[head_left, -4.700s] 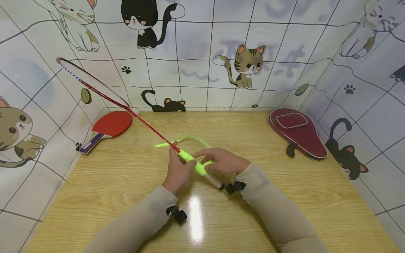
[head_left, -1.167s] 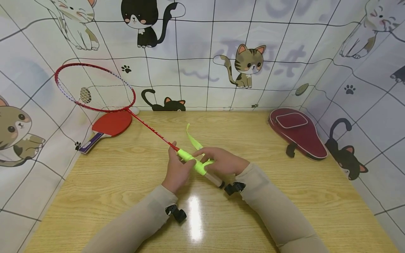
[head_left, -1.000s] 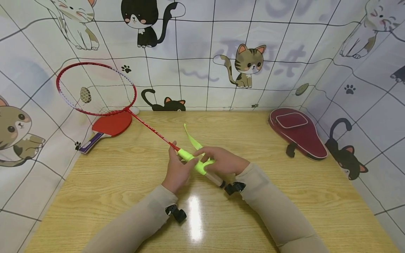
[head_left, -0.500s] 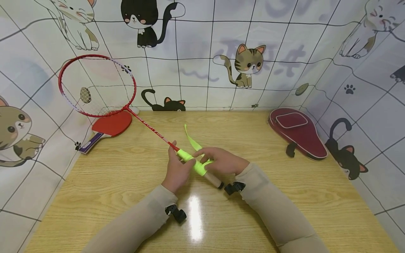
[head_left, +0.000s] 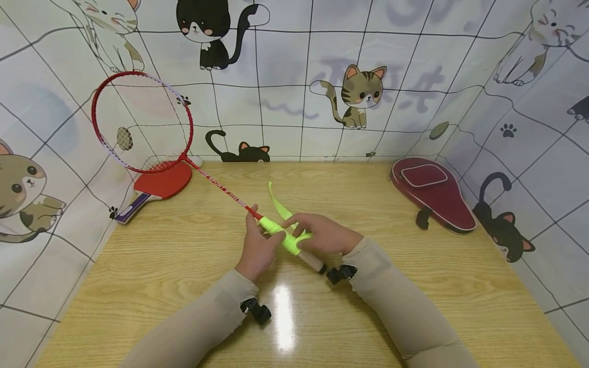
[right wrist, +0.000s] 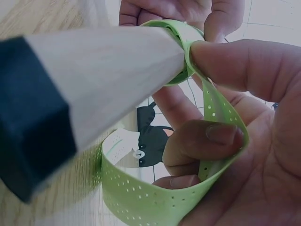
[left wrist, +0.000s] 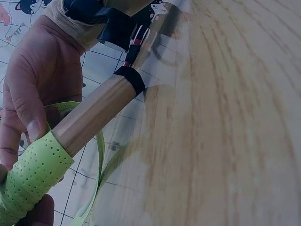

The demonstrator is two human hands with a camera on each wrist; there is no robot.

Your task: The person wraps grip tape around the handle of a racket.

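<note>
A red badminton racket (head_left: 221,189) slants up to the left, its strung head raised over the back left of the table. Perforated neon green grip tape (left wrist: 35,174) wraps the upper handle; the lower handle (left wrist: 96,110) is bare wood with a black end band (right wrist: 33,113). My left hand (head_left: 259,250) holds the wrapped part, thumb on top. My right hand (head_left: 329,234) pinches the tape between thumb and fingers at the lower edge of the wrapping. In the right wrist view the loose tape loops round the curled fingers (right wrist: 207,139). Its free tail (head_left: 279,206) trails toward the back.
A red table tennis bat (head_left: 165,180) lies at the back left of the wooden table (head_left: 207,306), below the racket head. Beside it is a small white object (head_left: 196,161) by the wall. A dark red bat case (head_left: 432,191) lies at the back right.
The racket has turned about its handle, so its head now shows wide instead of nearly edge-on. The loose tape tail has shortened and swung rightward. Both hands keep nearly the same places.
</note>
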